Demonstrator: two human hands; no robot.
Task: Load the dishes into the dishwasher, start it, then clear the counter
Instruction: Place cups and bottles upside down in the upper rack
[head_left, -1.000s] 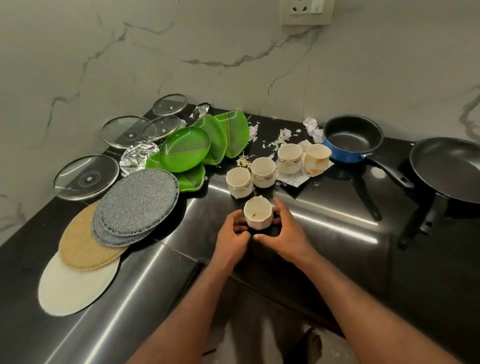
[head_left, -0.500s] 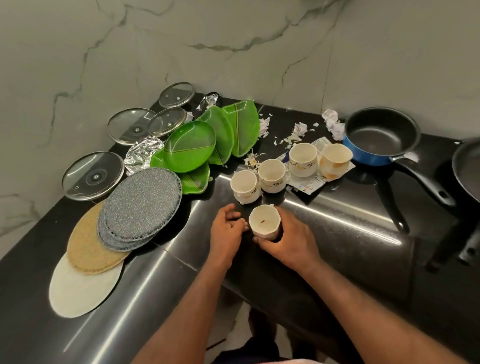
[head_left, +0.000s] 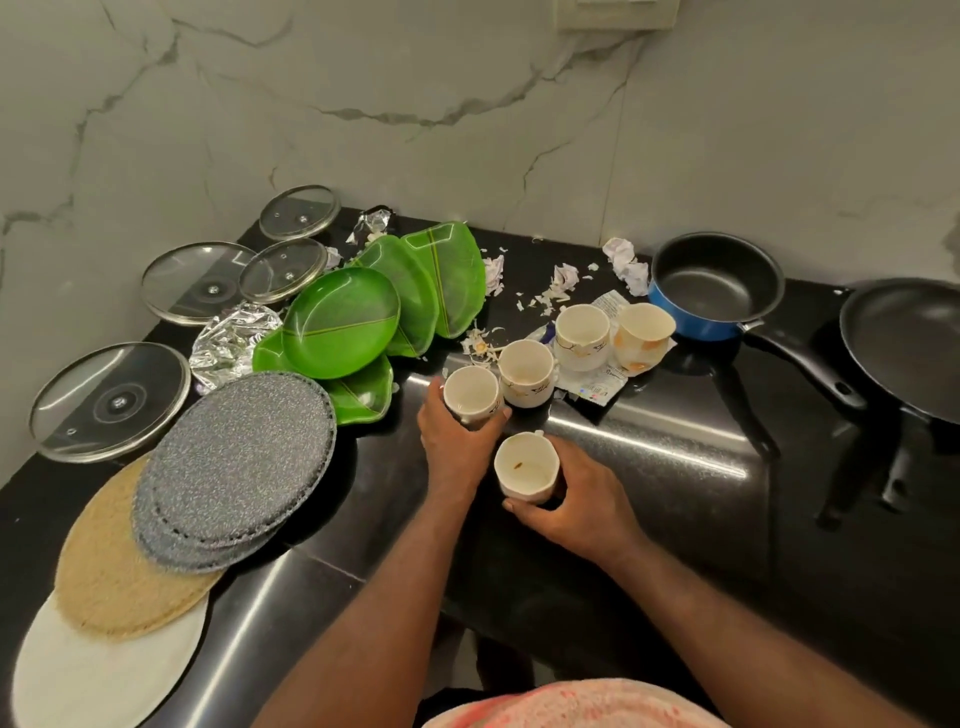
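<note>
My right hand grips a white cup with a brown stain inside, near the front of the black counter. My left hand wraps around a second white cup just behind it. Three more white cups stand further back: one touching the left-hand cup, one and a stained one on a paper wrapper. Green leaf-shaped plates lie overlapped to the left.
Several glass lids and crumpled foil lie at the far left. Round mats are stacked at the front left. A blue saucepan and a black frying pan sit right. Paper scraps litter the back.
My left hand has left the front cup, reached back and taken hold of the nearest cup in the row. My right hand keeps its grip on the front cup.
</note>
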